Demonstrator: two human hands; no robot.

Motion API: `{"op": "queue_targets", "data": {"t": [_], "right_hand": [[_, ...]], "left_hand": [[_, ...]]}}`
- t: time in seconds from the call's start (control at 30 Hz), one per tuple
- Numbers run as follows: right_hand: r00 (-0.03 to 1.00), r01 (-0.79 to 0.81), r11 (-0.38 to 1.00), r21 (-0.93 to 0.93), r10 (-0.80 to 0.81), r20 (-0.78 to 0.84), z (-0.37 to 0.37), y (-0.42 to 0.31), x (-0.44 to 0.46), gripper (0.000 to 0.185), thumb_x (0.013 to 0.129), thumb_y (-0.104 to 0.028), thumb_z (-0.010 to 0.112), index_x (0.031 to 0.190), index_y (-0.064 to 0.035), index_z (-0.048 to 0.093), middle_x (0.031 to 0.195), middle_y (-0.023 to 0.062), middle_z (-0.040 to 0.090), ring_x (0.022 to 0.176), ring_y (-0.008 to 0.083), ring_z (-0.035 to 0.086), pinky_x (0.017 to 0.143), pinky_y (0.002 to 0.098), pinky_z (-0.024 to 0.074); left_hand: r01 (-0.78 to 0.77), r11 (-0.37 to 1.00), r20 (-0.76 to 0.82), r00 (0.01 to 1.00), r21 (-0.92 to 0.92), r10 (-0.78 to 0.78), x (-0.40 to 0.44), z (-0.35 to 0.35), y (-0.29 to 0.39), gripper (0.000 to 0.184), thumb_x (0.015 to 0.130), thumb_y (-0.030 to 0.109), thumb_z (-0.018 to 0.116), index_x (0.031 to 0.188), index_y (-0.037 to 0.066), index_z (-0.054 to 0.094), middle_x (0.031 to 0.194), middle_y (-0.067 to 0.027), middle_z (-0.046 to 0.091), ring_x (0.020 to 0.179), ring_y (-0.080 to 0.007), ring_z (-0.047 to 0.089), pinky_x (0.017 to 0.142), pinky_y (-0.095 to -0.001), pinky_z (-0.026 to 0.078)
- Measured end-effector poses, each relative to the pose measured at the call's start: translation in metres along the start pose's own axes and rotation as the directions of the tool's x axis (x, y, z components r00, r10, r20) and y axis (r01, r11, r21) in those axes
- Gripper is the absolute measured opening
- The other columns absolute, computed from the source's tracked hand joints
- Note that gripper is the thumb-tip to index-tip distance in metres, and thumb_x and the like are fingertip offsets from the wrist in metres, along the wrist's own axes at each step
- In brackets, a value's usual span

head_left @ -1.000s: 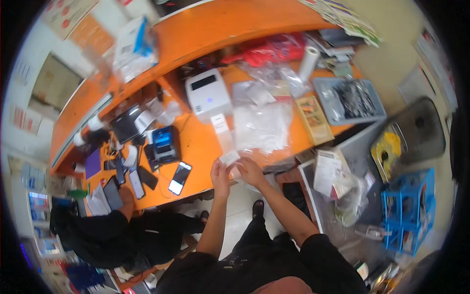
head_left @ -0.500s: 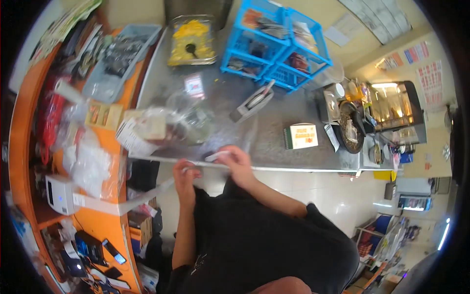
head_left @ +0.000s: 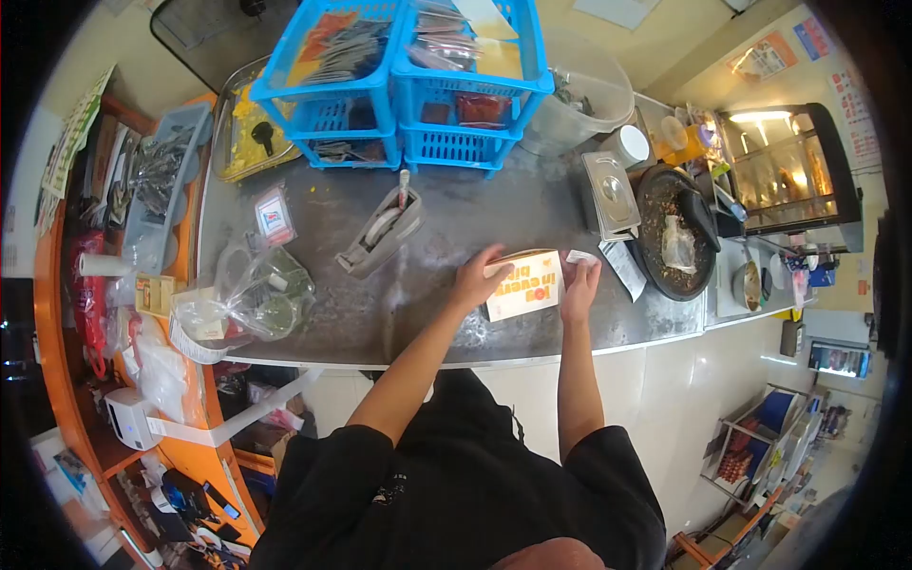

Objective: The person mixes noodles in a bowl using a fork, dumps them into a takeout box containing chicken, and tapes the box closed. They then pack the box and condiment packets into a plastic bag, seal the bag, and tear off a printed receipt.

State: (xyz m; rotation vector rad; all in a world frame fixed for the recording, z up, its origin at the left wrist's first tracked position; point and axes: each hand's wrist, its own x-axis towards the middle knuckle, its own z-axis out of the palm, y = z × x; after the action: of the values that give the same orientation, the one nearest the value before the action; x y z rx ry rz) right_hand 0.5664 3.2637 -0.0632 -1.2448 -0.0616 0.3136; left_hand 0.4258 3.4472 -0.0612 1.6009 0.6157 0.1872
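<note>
On the steel table, my left hand [head_left: 478,277] grips the left edge of a white food box [head_left: 525,296] with orange and yellow lettering. Some of its fingers curl behind the box. My right hand [head_left: 578,290] is at the box's right side, pinching a small white label [head_left: 580,257] between thumb and fingers. Whether these fingers also press on the box, I cannot tell. A grey tape dispenser [head_left: 382,231] stands to the left of my left hand.
Blue stacked baskets [head_left: 399,81] with sachets stand at the back. A clear plastic bag [head_left: 275,296] lies at left. A white label printer [head_left: 131,418] has a long strip [head_left: 242,418] hanging out. At right are a steel container [head_left: 608,195] and a round dark pan [head_left: 655,271].
Both hands have moved right and forward, from the table's front edge to the box. My left hand has taken hold of the box. The small white label has travelled along in my right hand.
</note>
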Motion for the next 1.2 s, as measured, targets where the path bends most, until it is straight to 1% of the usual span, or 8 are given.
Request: {"op": "queue_targets", "data": {"t": [0.13, 0.23, 0.47, 0.67, 0.77, 0.87, 0.97, 1.2], "right_hand": [[0.998, -0.047, 0.998, -0.031, 0.046, -0.031, 0.0, 0.005, -0.012, 0.016, 0.106, -0.017, 0.043, 0.119, -0.0074, 0.041, 0.111, 0.0159, 0.063, 0.101, 0.0244, 0.065, 0.09, 0.0351, 0.0524], [0.999, -0.034, 0.998, -0.061, 0.032, -0.028, 0.005, 0.001, -0.017, 0.017, 0.106, -0.017, 0.043, 0.12, -0.0074, 0.041, 0.111, 0.014, 0.061, 0.103, 0.0234, 0.064, 0.093, 0.0352, 0.0504], [0.994, 0.075, 0.967, -0.242, -0.052, 0.1, 0.013, -0.001, -0.025, 0.015, 0.106, -0.017, 0.043, 0.118, -0.0088, 0.042, 0.115, 0.0138, 0.06, 0.102, 0.0181, 0.058, 0.091, 0.0322, 0.048], [0.976, 0.141, 0.895, -0.422, -0.055, 0.209, 0.017, -0.014, -0.014, 0.011, 0.105, -0.013, 0.043, 0.112, -0.0051, 0.044, 0.114, 0.0155, 0.061, 0.101, 0.0188, 0.058, 0.089, 0.032, 0.047], [0.977, 0.183, 0.864, -0.469, -0.106, 0.186, 0.019, -0.006, -0.018, 0.011, 0.104, -0.012, 0.043, 0.111, -0.0042, 0.044, 0.113, 0.0157, 0.061, 0.1, 0.0193, 0.058, 0.089, 0.0323, 0.047], [0.971, 0.23, 0.841, -0.49, -0.163, 0.177, 0.023, -0.003, -0.02, 0.011, 0.104, -0.011, 0.043, 0.111, -0.0032, 0.045, 0.112, 0.0161, 0.061, 0.099, 0.0205, 0.059, 0.089, 0.0333, 0.0474], [0.961, 0.273, 0.787, -0.554, -0.203, 0.186, 0.026, -0.007, -0.022, 0.01, 0.103, -0.009, 0.043, 0.11, -0.002, 0.045, 0.112, 0.0168, 0.062, 0.099, 0.0221, 0.06, 0.088, 0.034, 0.0481], [0.953, 0.303, 0.757, -0.579, -0.233, 0.195, 0.028, -0.006, -0.02, 0.01, 0.101, -0.007, 0.045, 0.109, -0.0008, 0.048, 0.11, 0.0176, 0.063, 0.097, 0.0234, 0.062, 0.085, 0.0346, 0.0498]], "left_hand": [[-0.215, 0.976, -0.099, 0.971, 0.037, 0.217, -0.005, 0.001, 0.013, 0.021, 0.088, 0.016, 0.07, 0.105, 0.003, 0.071, 0.103, -0.0142, 0.069, 0.095, -0.0278, 0.068, 0.084, -0.034, 0.052], [-0.219, 0.975, -0.072, 0.973, 0.041, 0.221, -0.004, -0.003, 0.014, 0.022, 0.088, 0.016, 0.069, 0.105, 0.003, 0.071, 0.1, -0.0137, 0.069, 0.093, -0.0281, 0.068, 0.083, -0.0338, 0.052], [-0.365, 0.826, 0.12, 0.93, 0.43, 0.348, 0.01, -0.003, 0.044, 0.022, 0.086, 0.015, 0.064, 0.107, 0.01, 0.066, 0.108, -0.0058, 0.065, 0.102, -0.0281, 0.063, 0.092, -0.0426, 0.045], [-0.298, 0.73, 0.158, 0.954, 0.615, 0.256, 0.006, 0.004, 0.049, 0.029, 0.086, 0.026, 0.064, 0.111, 0.012, 0.067, 0.119, -0.0043, 0.058, 0.115, -0.0235, 0.056, 0.1, -0.0468, 0.036], [-0.215, 0.727, 0.153, 0.976, 0.652, 0.152, 0.01, 0.017, 0.048, 0.033, 0.086, 0.029, 0.064, 0.112, 0.008, 0.067, 0.117, -0.0062, 0.058, 0.114, -0.0249, 0.056, 0.098, -0.0468, 0.038], [-0.22, 0.737, 0.13, 0.975, 0.639, 0.178, 0.012, 0.022, 0.047, 0.031, 0.086, 0.027, 0.065, 0.108, 0.005, 0.065, 0.119, -0.0076, 0.058, 0.112, -0.0258, 0.057, 0.095, -0.0458, 0.041], [-0.36, 0.758, 0.144, 0.93, 0.544, 0.339, 0.008, 0.019, 0.045, 0.027, 0.086, 0.024, 0.066, 0.106, 0.006, 0.063, 0.115, -0.0087, 0.059, 0.107, -0.0285, 0.059, 0.091, -0.0448, 0.044], [-0.36, 0.793, 0.112, 0.929, 0.491, 0.352, 0.013, 0.025, 0.04, 0.024, 0.088, 0.02, 0.064, 0.11, 0.01, 0.061, 0.105, -0.0076, 0.062, 0.098, -0.0291, 0.062, 0.084, -0.0438, 0.048]]}}
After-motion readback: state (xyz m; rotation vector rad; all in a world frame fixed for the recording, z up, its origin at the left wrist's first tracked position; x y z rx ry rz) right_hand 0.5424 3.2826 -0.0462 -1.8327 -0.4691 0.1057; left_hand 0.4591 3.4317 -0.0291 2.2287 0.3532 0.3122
